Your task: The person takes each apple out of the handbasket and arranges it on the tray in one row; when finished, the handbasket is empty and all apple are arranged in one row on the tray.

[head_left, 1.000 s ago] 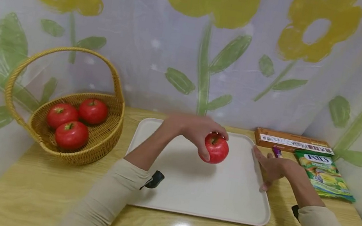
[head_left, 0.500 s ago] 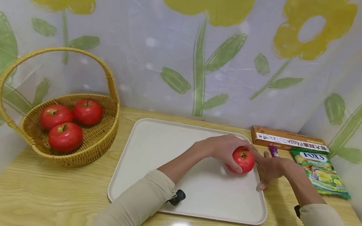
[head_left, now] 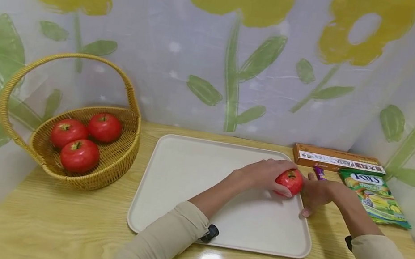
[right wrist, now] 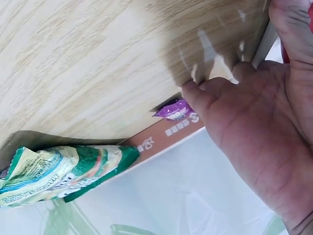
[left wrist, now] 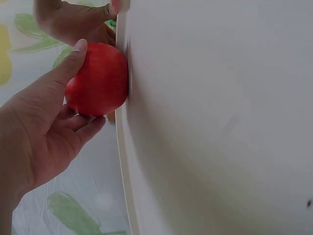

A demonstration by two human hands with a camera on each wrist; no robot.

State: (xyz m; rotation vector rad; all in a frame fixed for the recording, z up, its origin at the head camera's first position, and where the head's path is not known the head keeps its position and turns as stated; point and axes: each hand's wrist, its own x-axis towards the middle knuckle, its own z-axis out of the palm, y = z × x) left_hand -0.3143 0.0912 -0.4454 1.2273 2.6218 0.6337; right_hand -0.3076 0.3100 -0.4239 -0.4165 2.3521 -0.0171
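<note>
My left hand [head_left: 263, 174] grips a red apple [head_left: 291, 181] at the right side of a white tray [head_left: 201, 169]. In the left wrist view, the thumb [left wrist: 73, 61] lies along one side of the apple and the fingers curl under the other, with the tray rim right beside it. At the tray's right edge is my right hand [head_left: 317, 194], its thumb pointing down along the rim and its other fingers close to the apple. The right wrist view shows this hand's palm side [right wrist: 259, 122] with loosely bent fingers.
A wicker basket [head_left: 119, 174] with a tall handle and three red apples [head_left: 79, 155] stands at the left. Behind my right hand lie a green Fox's bag [head_left: 377, 199], a small purple packet [head_left: 319, 172] and a long brown pasta box [head_left: 338, 161]. A flowered sheet [head_left: 155, 48] hangs behind.
My left hand has carried the apple rightward from over the middle of the tray to its right edge, beside my right hand. The right hand has stayed near the rim.
</note>
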